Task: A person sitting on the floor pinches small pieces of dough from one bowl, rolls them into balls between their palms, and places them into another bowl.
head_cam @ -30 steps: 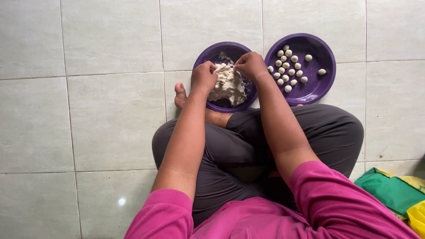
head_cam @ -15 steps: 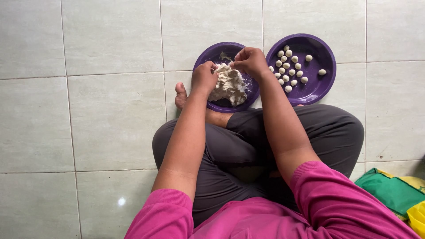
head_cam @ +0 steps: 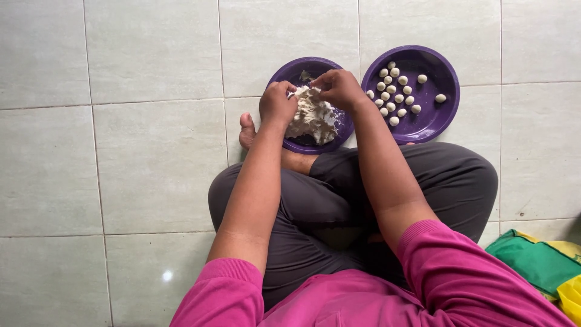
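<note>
Dough mass (head_cam: 313,119), pale, in purple plate (head_cam: 289,71) under both hands. Left hand (head_cam: 276,103) and right hand (head_cam: 339,88) pinching its top edge. Second purple plate (head_cam: 437,118), just right of right hand, holding small dough balls (head_cam: 394,92).

One soft green package (head_cam: 532,260) lies on the floor at the bottom right corner — flat, with a yellow edge. A yellow bag (head_cam: 570,297) sits just beside it — partly cut off by the picture's edge.
</note>
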